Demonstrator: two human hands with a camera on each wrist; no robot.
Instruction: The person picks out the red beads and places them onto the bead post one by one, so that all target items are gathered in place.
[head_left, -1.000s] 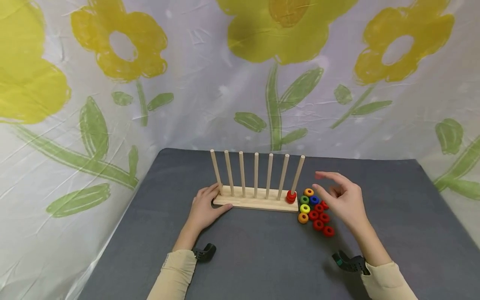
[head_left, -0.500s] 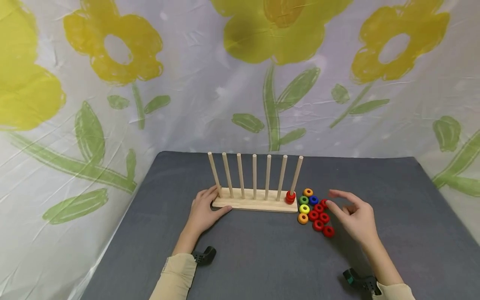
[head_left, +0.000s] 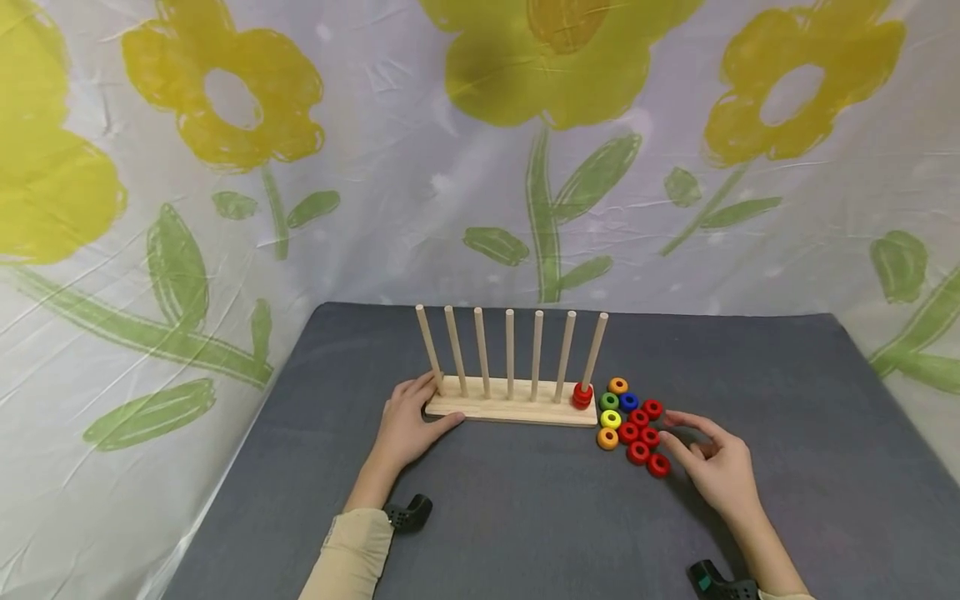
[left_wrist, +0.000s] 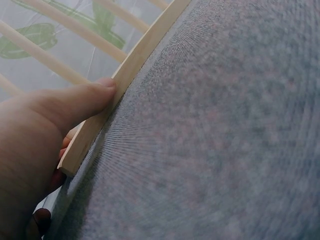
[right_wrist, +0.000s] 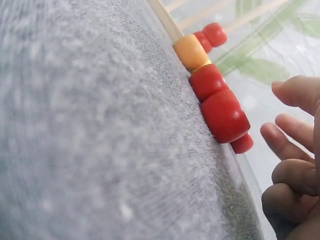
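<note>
Red beads [head_left: 649, 442] lie near the loosely parted right hand [head_left: 722, 473]; left hand [head_left: 405, 425] grips pegboard [head_left: 517, 410].

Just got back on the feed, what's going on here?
A person's left hand grips the left end of a wooden peg rack. Two red beads sit on its rightmost peg; the other pegs carry none. The right hand, holding nothing, is beside the loose coloured beads on the table.
</note>
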